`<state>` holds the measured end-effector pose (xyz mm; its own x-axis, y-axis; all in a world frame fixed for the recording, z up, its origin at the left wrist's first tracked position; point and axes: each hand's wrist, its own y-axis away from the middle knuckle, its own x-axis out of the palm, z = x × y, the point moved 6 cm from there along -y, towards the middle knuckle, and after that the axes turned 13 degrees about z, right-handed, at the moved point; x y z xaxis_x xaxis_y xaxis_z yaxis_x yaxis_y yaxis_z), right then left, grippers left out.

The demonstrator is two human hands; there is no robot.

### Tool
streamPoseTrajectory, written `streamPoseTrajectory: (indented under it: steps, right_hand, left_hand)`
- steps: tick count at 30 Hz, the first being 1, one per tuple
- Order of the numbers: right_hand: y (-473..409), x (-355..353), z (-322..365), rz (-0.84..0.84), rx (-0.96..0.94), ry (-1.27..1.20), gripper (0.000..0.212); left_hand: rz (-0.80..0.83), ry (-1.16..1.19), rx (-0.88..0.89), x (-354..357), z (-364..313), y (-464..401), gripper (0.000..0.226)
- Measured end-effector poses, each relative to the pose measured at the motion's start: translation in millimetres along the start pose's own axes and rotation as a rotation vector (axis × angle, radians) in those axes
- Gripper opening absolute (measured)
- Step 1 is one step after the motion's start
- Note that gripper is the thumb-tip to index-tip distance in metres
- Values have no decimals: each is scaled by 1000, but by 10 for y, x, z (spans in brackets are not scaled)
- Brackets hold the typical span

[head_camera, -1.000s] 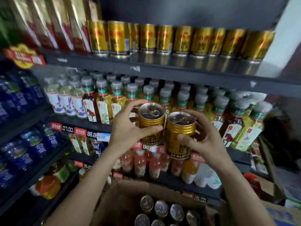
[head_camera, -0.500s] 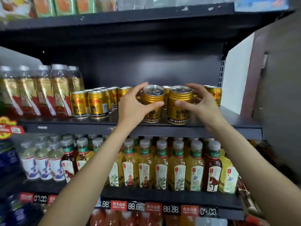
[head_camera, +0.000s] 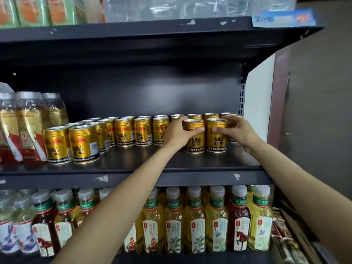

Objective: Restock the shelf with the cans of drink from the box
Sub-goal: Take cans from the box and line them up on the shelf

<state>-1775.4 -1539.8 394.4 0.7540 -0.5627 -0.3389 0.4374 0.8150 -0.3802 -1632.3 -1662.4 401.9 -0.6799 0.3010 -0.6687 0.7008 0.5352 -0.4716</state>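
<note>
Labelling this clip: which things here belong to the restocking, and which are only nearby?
Job:
left hand, left can
right hand, right can
gold cans
shelf

Nearby:
tea bottles
red-label bottles

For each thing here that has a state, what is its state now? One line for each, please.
Left hand: gripping the left gold can.
Right hand: gripping the right gold can.
Left gold can: upright, sealed, standing on the shelf.
Right gold can: upright, standing beside it.
Shelf: partly stocked, front bare.
Tea bottles: upright, capped.
</note>
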Motion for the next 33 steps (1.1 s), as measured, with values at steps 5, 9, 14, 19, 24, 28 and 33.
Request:
streamPoseTrajectory:
  steps: [5, 9, 14, 19, 24, 28, 33]
  right_hand:
    - [24, -42, 29, 0, -174, 489, 78]
    - [250, -2, 121, 42, -603, 1145, 70]
    - [203, -9, 58, 150, -644, 1409, 69]
    - [66, 43, 65, 208, -597, 1425, 67]
    - [-143, -21, -29, 231, -486, 1419, 59]
    - [-272, -87, -81, 256, -457, 1456, 54]
    - [-328, -162, -114, 303, -449, 1476, 44]
  left_hand:
    - [161, -276, 110, 12, 11, 31, 98]
    - [145, -610, 328, -21, 39, 175, 103]
    - [79, -745, 367, 43, -12, 34, 97]
    - [95, -827, 318, 145, -8, -152, 95]
    - [119, -861, 324, 201, -47, -296, 95]
    - [113, -885, 319, 262, -62, -383, 96]
    - [109, -865, 307, 293, 4, -478, 96]
